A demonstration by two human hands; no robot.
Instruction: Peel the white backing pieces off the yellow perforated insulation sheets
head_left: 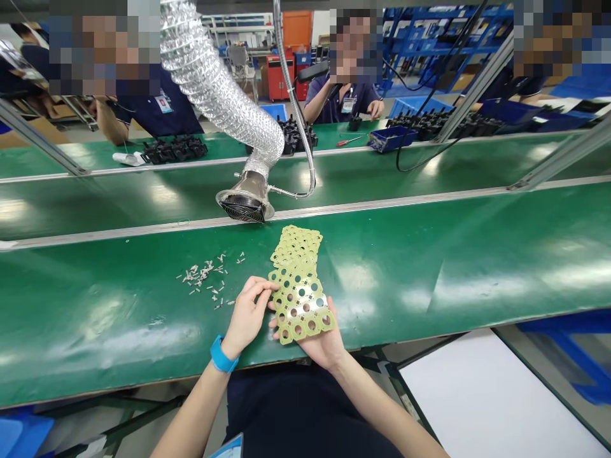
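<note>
Supporting the perforated yellow-green panel (309, 317) above the tabletop (119, 299) on the open, upturned right hand (325, 351); touching its side with the half-curled left hand (245, 318), cannot tell if pinching. Could slip if tilted, or snag on adjoining sheets (296, 240) if dragged.

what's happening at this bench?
Someone's right hand holds a perforated yellow-green sheet from below, while the left hand has its fingertips at the sheet's left edge. More perforated yellow-green pieces lie just beyond it on the green bench. Small pale parts are scattered to the left, outside both hands. A fan-fronted duct hangs beyond the work. Whether the left fingertips actually grip the sheet isn't clear.
</note>
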